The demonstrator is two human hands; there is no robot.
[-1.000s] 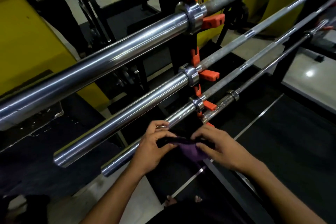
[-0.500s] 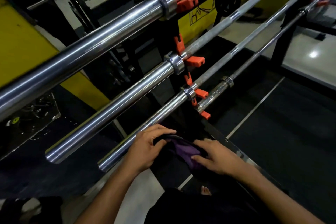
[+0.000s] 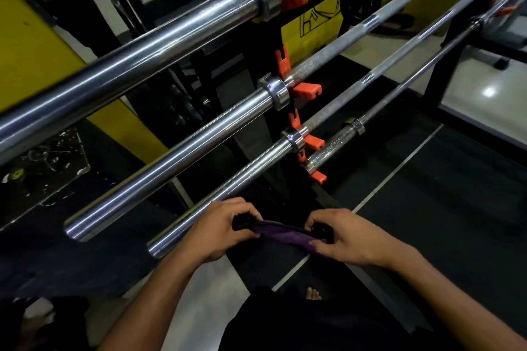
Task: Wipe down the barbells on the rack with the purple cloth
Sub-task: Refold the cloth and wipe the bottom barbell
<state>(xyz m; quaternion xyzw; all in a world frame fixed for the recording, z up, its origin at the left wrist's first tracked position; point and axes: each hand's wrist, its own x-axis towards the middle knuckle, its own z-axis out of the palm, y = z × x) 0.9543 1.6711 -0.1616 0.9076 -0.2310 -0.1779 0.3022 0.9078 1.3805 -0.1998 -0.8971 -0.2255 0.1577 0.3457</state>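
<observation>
The rack (image 3: 271,45) fills most of my view, a black upright with orange hooks (image 3: 306,90) carrying four barbells stacked in steps. The top barbell (image 3: 142,57) is the thickest in frame, its chrome sleeve running out to the left. Below it the second barbell (image 3: 176,162) ends in open air, and the third barbell (image 3: 228,191) reaches lowest and nearest, its sleeve passing just behind my left hand (image 3: 219,232). A thinner fourth bar (image 3: 330,148) sits to the right on the bottom hook.

The purple cloth (image 3: 288,236) is stretched between both hands, in front of the third barbell's sleeve end and not on any bar. My left hand pinches one end with curled fingers; my right hand (image 3: 348,239) pinches the other, thumb pressed on the fabric.

My worry: the cloth looks bunched into a narrow strip, so it may skim only a thin line of chrome. The sleeves look slick and probably spin, so a loose grip could let the cloth slip off the free end. A hard push could also nudge a bar on its hooks.
</observation>
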